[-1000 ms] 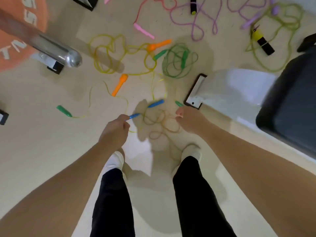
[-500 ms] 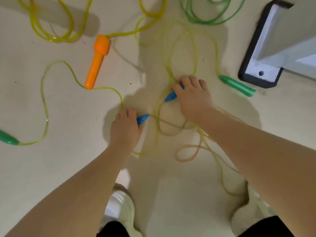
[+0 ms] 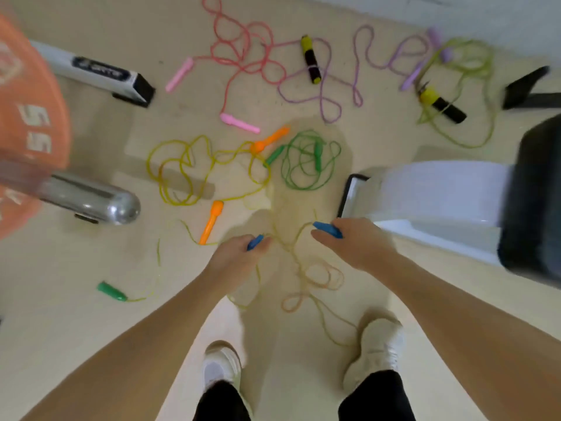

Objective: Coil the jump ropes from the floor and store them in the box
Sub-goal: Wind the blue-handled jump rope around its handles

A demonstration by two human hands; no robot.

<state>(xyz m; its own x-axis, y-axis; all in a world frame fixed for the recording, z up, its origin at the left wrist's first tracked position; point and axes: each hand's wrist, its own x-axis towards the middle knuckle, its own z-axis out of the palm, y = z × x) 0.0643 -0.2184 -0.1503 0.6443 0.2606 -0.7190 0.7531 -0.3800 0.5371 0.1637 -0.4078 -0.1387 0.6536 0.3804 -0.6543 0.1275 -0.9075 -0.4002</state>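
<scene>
Both hands are up off the floor (image 3: 76, 323) now! Left hand (image 3: 233, 259) and right hand (image 3: 355, 244) each stay curled round a blue handle (image 3: 328, 230), yellowish rope (image 3: 306, 278) trailing down between the shoes. Other ropes litter the beige floor ahead.

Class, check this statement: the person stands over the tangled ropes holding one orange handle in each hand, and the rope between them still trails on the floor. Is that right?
Not quite. The head view shows the handles are blue, not orange: the left hand holds one blue handle and the right hand the other blue handle. The rest stands: their yellowish rope trails on the floor.
</scene>
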